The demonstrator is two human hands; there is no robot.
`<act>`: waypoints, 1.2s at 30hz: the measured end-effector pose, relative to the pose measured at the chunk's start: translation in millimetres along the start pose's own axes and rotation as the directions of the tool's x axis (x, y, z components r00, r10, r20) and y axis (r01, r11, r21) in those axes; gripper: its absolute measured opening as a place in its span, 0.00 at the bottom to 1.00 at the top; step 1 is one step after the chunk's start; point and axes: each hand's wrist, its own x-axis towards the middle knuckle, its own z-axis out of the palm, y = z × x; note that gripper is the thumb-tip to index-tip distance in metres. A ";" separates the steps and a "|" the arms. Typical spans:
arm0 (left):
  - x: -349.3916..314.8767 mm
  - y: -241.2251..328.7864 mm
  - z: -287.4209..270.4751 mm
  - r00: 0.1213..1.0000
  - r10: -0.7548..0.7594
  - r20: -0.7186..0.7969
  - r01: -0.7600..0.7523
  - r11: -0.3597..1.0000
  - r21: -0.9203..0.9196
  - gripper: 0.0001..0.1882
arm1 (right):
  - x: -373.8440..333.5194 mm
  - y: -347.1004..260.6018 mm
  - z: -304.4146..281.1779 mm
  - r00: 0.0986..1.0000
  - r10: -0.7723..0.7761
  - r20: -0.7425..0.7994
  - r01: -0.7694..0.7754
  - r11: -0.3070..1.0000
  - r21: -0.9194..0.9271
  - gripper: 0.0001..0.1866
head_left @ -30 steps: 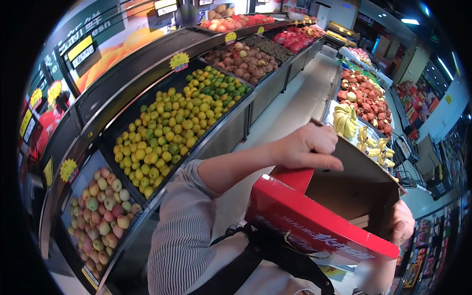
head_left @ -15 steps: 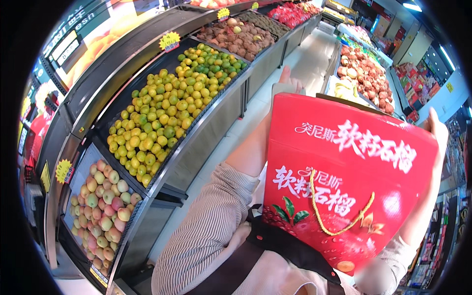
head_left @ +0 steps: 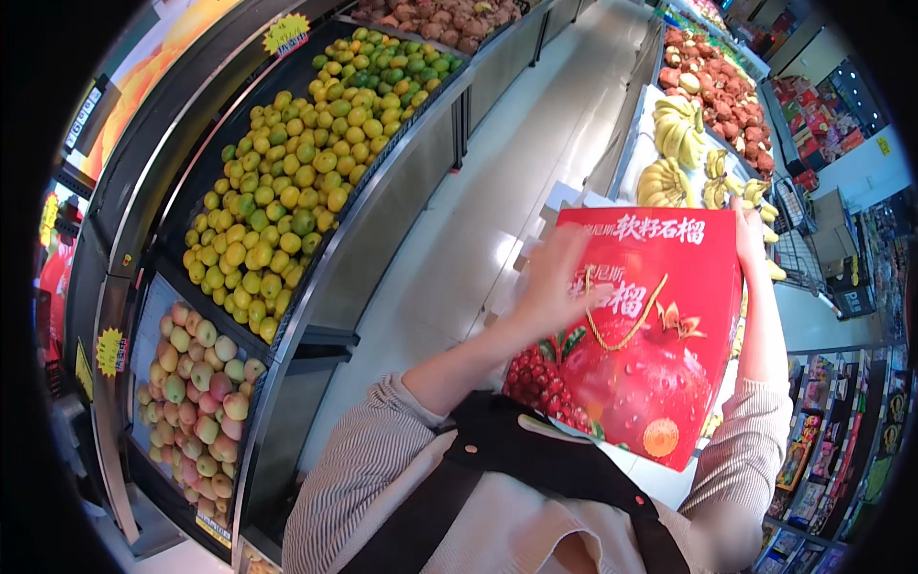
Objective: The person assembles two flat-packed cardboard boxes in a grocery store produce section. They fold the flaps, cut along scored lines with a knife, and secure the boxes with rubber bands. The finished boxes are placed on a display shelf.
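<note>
In front of me is a red cardboard gift box (head_left: 626, 392) printed with pomegranate pictures and white lettering. A yellow rope handle (head_left: 612, 346) hangs on its front face, and its top looks closed. My right hand (head_left: 752, 234) grips the box at its upper right edge, with the fingers partly hidden behind it. My left hand (head_left: 559, 273) is at the upper left of the front face, smeared by motion. Whether it touches the box I cannot make out.
To the left, a sloped display rack holds yellow-green citrus (head_left: 287, 191) and apples (head_left: 201, 387). Bananas (head_left: 677, 134) and reddish-brown pomegranates (head_left: 717, 91) lie on a stand beyond the box. A tiled aisle (head_left: 488, 220) runs between them. Packaged goods fill shelves (head_left: 813, 440) at right.
The box has moved lower and farther from me, and stands less tilted. My left hand has come from behind its top left edge to its front. Bananas beyond it now show.
</note>
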 end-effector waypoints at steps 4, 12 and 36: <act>-34.7 73.5 43.2 0.903 0.168 0.395 -0.193 0.981 0.024 0.50 | 19.4 51.0 13.5 0.998 0.010 -0.060 -0.022 0.978 -0.209 0.31; -23.5 46.9 55.5 0.884 0.091 0.458 -0.175 0.974 0.146 0.48 | -18.3 56.8 28.8 0.979 0.128 -0.160 -0.144 0.986 -0.089 0.27; -35.6 -56.3 22.1 0.964 -0.195 0.180 0.258 0.850 -0.460 0.35 | -323.9 -117.5 53.9 0.968 0.205 0.146 -0.237 0.546 0.804 0.41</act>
